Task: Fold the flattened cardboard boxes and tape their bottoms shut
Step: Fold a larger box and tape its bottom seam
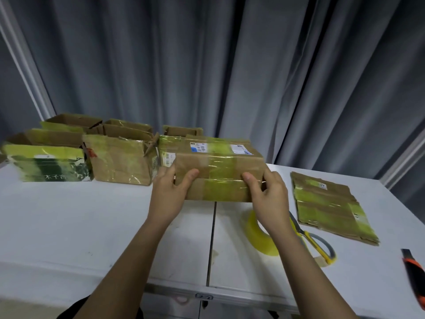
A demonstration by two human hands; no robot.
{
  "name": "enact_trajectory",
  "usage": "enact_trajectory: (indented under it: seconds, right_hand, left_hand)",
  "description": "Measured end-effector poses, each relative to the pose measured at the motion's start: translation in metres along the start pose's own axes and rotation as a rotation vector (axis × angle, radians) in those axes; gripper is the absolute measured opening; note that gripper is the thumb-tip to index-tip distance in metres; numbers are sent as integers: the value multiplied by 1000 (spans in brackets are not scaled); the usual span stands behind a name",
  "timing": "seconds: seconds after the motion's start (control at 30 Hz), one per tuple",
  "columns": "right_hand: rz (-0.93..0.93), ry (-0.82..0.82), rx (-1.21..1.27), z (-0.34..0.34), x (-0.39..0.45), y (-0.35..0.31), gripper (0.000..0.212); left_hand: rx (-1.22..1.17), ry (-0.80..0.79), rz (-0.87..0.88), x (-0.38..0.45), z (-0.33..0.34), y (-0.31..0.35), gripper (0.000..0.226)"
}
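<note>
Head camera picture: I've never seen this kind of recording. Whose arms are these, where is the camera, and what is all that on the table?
No machine here: a person wears a camera on the head, looking down at their own arms. The left hand and right hand each hold an end of a taped box, which seems to rest on the white table. Behind at left stand folded boxes. At right lies flat cardboard. Near the right wrist sit a tape roll and scissors; a cutter lies at the far right edge.
</note>
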State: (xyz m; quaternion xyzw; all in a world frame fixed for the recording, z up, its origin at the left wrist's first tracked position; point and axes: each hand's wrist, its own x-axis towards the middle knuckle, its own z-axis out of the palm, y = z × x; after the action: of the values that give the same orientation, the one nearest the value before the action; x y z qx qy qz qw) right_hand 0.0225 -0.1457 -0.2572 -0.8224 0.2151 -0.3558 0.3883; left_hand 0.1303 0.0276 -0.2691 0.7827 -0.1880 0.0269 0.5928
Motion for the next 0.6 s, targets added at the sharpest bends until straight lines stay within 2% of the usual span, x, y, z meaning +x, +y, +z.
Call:
enact_trajectory:
  seconds: [0.03, 0.1, 0.17, 0.2, 0.3, 0.4, 0.47, 0.5, 0.53, 0.6]
  right_hand:
    - [16, -4, 15, -2, 0, -2, 37]
    - [44, -57, 37, -3, -2, -5, 48]
    - [27, -132, -10, -5, -2, -7, 62]
    - [3, -152, -24, -7, -1, -7, 65]
    - [-46, -254, 21, -13, 6, -4, 63]
    - [101, -391, 272, -20, 16, 4, 47]
    - [267, -322, 351, -21, 26, 12, 40]
    - [313, -251, 305, -19, 34, 19, 39]
    - [349, -181, 254, -18, 41, 27, 37]
    - [417, -105, 287, -12, 58, 45, 33]
  left_hand:
    - [-58, -21, -5, 0, 1, -1, 52]
    - [-97, -87, -19, -1, 3, -4, 62]
    - [-2, -141, -16, -3, 3, -6, 72]
    - [50, -147, 3, -3, 2, -6, 70]
    - [21, -98, 64, 2, -2, -5, 49]
    - [-83, -135, 106, 11, 3, -8, 53]
    - [-124, -239, 91, 17, 15, -9, 65]
    - [-159, -305, 62, 18, 23, -9, 69]
    - [-205, -354, 18, 20, 32, -5, 69]
    - [-243, -378, -67, 30, 49, 2, 55]
